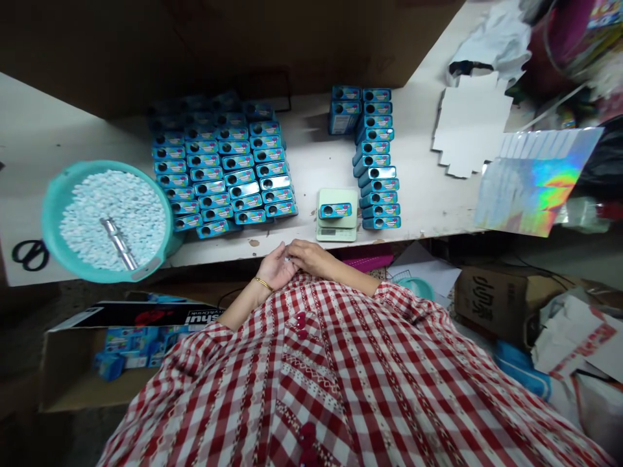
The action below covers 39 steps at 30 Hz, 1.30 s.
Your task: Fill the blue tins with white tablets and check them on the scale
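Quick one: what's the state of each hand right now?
Left hand: open, palm up, a small pale piece showing where the hands meet.
Right hand: bent over the left palm; whether it grips anything cannot be told.

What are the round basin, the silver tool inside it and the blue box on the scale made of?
Basin: probably plastic; smooth, even teal, moulded look.
Silver tool: likely metal, from bright streaked highlights.
Blue box: slightly glossy, printed; perhaps tin or coated card.

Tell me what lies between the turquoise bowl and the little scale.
In the head view, a block of blue boxes stands between the bowl and the scale, with a strip of white tabletop next to the scale.
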Motion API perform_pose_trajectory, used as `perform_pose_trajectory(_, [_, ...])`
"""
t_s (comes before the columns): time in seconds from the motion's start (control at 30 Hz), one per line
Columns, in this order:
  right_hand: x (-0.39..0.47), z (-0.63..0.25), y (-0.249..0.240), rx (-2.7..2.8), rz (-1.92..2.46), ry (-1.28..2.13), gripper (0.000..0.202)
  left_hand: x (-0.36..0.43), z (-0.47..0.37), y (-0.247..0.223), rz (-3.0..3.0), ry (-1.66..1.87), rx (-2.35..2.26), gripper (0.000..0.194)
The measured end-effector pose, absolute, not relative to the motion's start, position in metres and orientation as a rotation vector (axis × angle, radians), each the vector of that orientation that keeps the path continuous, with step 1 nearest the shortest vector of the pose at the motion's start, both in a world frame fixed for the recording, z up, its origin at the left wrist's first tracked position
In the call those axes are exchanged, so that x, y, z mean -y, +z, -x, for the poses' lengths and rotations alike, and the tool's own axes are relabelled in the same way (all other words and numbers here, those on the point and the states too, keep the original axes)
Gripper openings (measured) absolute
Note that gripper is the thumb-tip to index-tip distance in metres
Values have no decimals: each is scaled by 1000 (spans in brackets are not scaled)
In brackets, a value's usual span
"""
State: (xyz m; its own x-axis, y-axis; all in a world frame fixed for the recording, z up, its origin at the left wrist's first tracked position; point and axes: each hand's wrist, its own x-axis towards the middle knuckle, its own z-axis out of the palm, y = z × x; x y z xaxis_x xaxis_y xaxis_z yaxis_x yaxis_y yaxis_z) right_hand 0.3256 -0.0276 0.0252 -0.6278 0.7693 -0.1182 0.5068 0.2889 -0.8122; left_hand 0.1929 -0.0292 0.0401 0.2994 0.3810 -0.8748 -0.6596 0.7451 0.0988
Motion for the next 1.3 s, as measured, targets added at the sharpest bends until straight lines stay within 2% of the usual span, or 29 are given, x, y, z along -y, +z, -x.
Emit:
perform_pose_trajectory(0.17, [32,-344,33,2122,1198,1155,15,21,-206,39,266,683,-1046,28])
perform_pose_trajectory(0.4, [-3,-392,39,2067,1544,693,23,5,-216,40,208,648,-1062,28])
perform_pose_trajectory(0.53, [-17,-411,35,2113,1632,657,24,6,-210,36,218,681,-1070,27])
perform_pose_trajectory(0.7, [-4,-420,49,1837,1707,526,29,11,-196,36,227,708,-1084,25])
perform_pose_trajectory(0.77, [10,-405,54,1912,1630,573,28,15,-194,38,221,687,-1056,27])
perform_pose_trajectory(0.9, [36,-351,46,2421,1279,890,25,25,-190,40,235,611,-1023,33])
perform_pose_trajectory(1.0, [46,-321,35,2639,1237,984,24,33,-184,37,242,559,-1027,33])
perform_pose_trajectory(1.17, [49,-319,33,2701,1146,979,19,38,-174,33,223,542,-1048,33])
perform_pose_trajectory(1.3, [35,-346,39,2393,1225,789,19,35,-173,35,188,530,-1060,32])
